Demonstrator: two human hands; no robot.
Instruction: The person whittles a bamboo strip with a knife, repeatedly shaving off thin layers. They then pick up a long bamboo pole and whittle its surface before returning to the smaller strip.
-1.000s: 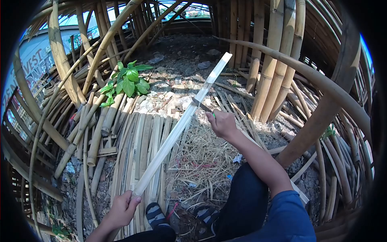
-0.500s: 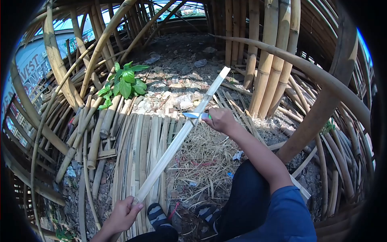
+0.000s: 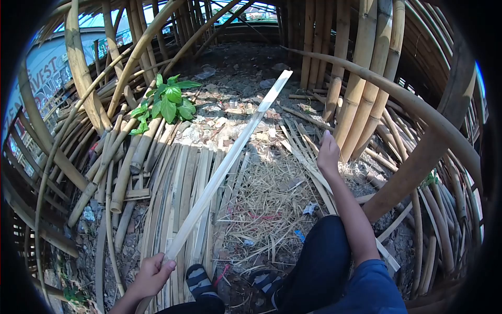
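Observation:
My left hand [image 3: 151, 276] is closed around the near end of a long, pale split-bamboo strip [image 3: 225, 170]. The strip slants up and away to the right, its far end over the rubble. Off to the right of the strip, apart from it, my right hand [image 3: 328, 153] is closed with the thumb uppermost. The knife seen in that hand half a second ago is hidden from view now; neither blade nor handle shows. Below the strip lie many more split strips [image 3: 180, 209], side by side on the ground.
Thin shavings [image 3: 266, 209] cover the ground before my sandalled feet [image 3: 200, 281]. Upright bamboo poles [image 3: 361, 78] stand at the right, and a curved pole [image 3: 408, 91] crosses there. A leafy plant [image 3: 170, 102] grows among stacked poles at the left.
My right hand has left the strip and moved right, toward me; the knife blade that lay across the strip is out of sight. The strip's far end has shifted slightly left and up.

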